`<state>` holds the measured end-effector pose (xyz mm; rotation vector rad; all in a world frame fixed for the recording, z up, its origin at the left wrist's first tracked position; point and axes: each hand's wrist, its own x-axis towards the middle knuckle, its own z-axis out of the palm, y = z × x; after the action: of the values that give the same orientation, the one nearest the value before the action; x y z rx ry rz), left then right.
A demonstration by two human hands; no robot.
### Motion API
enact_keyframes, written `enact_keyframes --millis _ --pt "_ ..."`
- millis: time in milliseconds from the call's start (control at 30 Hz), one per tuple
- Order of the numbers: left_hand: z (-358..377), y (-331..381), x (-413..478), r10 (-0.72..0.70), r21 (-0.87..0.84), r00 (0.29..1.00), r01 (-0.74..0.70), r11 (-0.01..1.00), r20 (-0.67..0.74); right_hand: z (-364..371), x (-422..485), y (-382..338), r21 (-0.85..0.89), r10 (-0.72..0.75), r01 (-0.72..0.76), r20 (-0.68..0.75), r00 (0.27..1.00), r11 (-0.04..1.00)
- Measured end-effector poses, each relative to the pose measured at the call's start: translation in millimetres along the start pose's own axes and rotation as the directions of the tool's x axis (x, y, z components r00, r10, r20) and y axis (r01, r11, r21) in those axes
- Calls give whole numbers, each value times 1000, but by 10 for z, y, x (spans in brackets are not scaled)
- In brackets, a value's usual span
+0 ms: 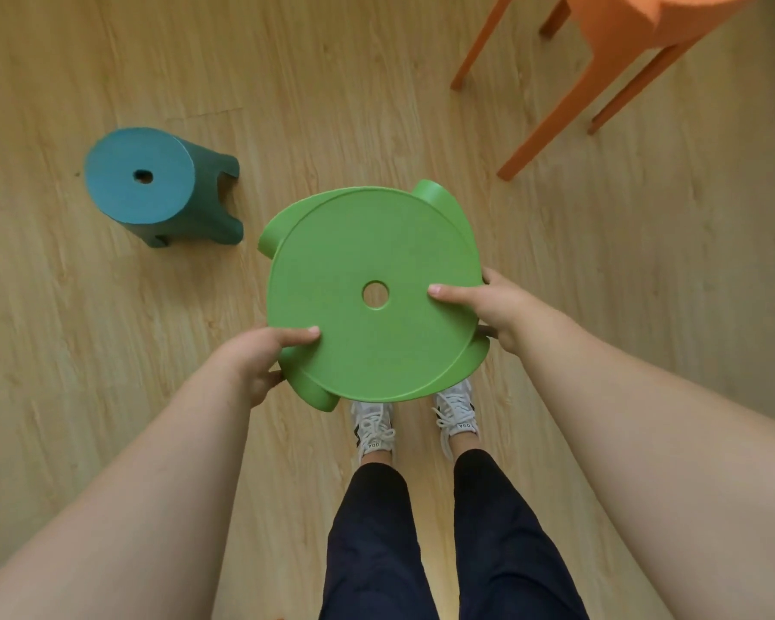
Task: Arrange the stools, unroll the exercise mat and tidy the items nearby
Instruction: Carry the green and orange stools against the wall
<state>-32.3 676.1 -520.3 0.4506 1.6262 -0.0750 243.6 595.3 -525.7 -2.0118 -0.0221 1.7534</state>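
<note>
A green plastic stool [368, 243] with a round seat and a centre hole is held up in front of me, above my feet. My left hand [260, 355] grips its near-left rim, thumb on the seat and fingers under it. My right hand [488, 306] grips the right rim the same way. A teal stool [153, 190] of similar shape stands upright on the wooden floor to the left, apart from the green one. No exercise mat is in view.
An orange chair [609, 47] with slanted legs stands at the upper right. My white trainers [421, 422] are directly below the green stool. Wooden floor [86, 351] stretches to the left and right.
</note>
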Motion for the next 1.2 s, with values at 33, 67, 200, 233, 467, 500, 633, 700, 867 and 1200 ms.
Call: enact_keyframes --millis 33,67,200,233,467,500,633,700,867,1200 --pt "-6 24 -34 -5 73 999 2 997 40 -52 -38 7 15 8 -8 -7 1000 1000" --pt "-4 54 -73 -6 136 997 -5 991 80 -112 -77 21 30 16 -15 -14 1000 999" --pt "230 176 -271 17 273 986 -63 960 167 -439 -308 153 149 28 -16 -76 997 989" --pt "312 194 -316 29 292 984 -80 953 178 -512 -368 200 187 30 -12 -96 995 982" --pt "1332 367 -760 77 444 957 -199 874 278 -1405 -956 679 456 44 63 -220 974 888" --pt "1494 392 -817 79 467 952 -217 857 296 -1540 -1013 747 481 40 79 -232 972 873" --pt "2251 416 -1045 97 541 933 -283 792 347 -2145 -1181 1063 558 34 137 -285 958 818" --pt "2677 373 -1176 98 593 923 -318 740 373 -2484 -1242 1279 602 44 161 -311 949 782" --pt "3758 142 -1424 113 689 904 -391 611 412 -3370 -1385 1871 676 55 205 -341 938 708" --pt "6028 -431 -1945 68 772 855 -495 399 514 -5123 -1767 2990 797 99 295 -402 910 527"
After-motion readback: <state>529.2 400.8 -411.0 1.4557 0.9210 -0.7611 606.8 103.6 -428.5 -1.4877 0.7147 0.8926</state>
